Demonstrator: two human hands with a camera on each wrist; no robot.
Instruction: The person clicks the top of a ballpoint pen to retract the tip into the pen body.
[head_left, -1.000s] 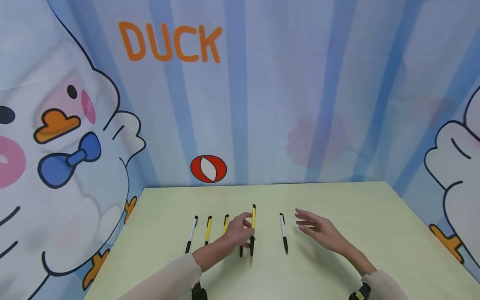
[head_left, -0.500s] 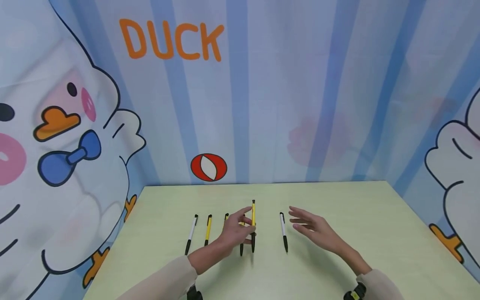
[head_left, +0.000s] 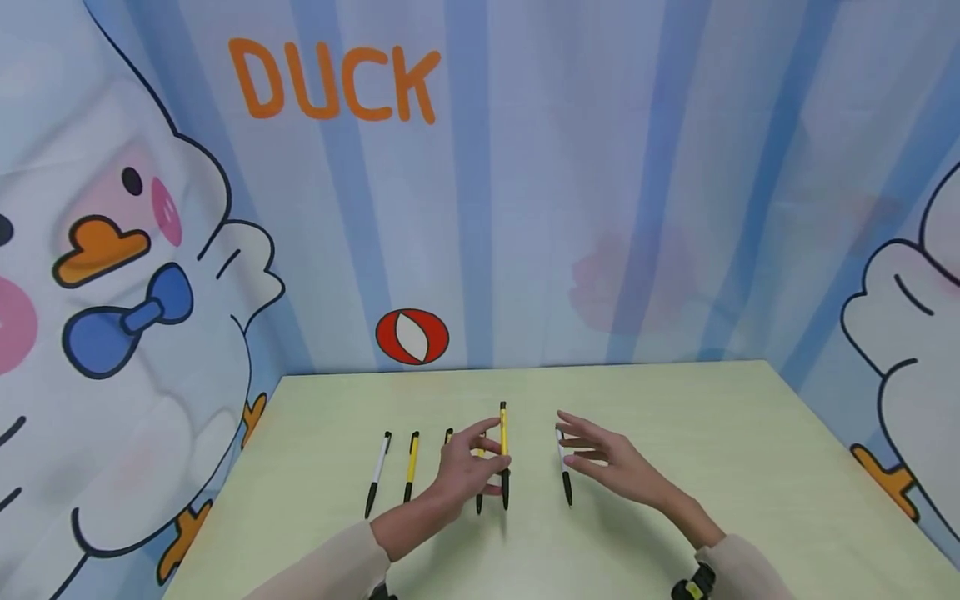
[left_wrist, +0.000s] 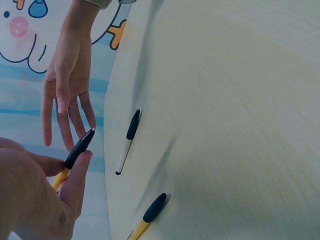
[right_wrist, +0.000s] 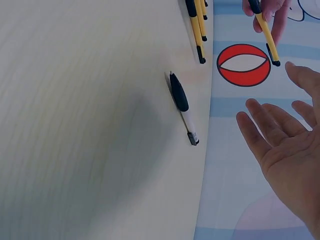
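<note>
My left hand [head_left: 463, 471] pinches a yellow ballpoint pen [head_left: 504, 435] with a black grip between thumb and fingers. The pen is held above the table, its black grip end down in the head view. To the right, my right hand [head_left: 618, 467] hovers with fingers spread and relaxed, holding nothing. Its fingertips overlap the top of a white pen [head_left: 567, 490] in that view; the right wrist view shows this white pen [right_wrist: 181, 100] lying on the table, apart from the hand. Another yellow pen [head_left: 480, 502] lies below my left hand, partly hidden by its fingers.
Left of my left hand, a white pen [head_left: 378, 471] and a yellow pen [head_left: 412, 463] lie in a row on the pale table [head_left: 675, 400]. One more yellow pen [head_left: 448, 434] is mostly hidden by the hand. A duck-print curtain [head_left: 525, 208] stands behind the table.
My right hand has moved left, so its fingers now overlap the white pen in the head view. My left hand still holds the yellow pen, lifted slightly and otherwise nearly in place.
</note>
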